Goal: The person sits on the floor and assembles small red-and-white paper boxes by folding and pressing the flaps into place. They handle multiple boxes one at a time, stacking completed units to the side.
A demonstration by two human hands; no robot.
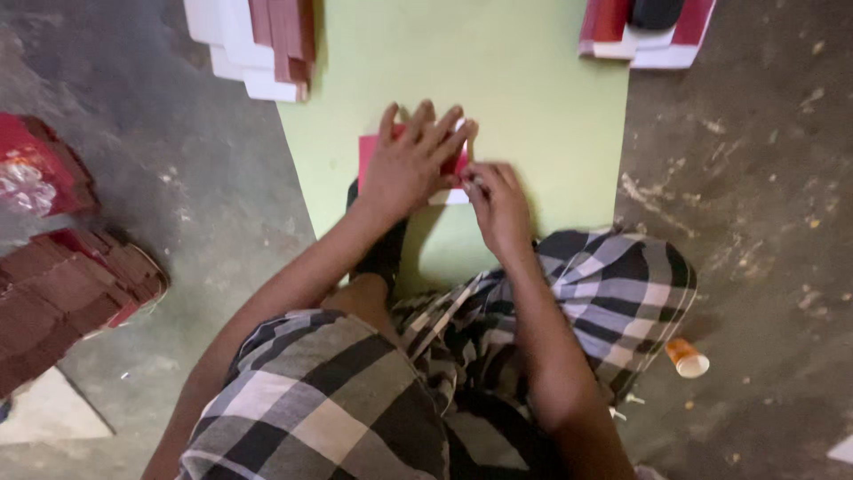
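The left hand (410, 162) is pressing flat, fingers spread, on a red card piece (369, 153) lying at frame centre on the pale green board (524, 80). The right hand (498, 203) is pinching the piece's white lower edge (451, 197), fingers pressed together. Stacks of red-and-white pieces (258, 44) are lying at the upper left.

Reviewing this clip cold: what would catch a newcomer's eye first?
First, the two hands pressed together at centre: the left hand lies flat, fingers spread, on a red and white card piece on the pale green board, and the right hand pinches its lower right edge. Next, the checked cloth over the knees below, and the stack of dark red pieces at far left.
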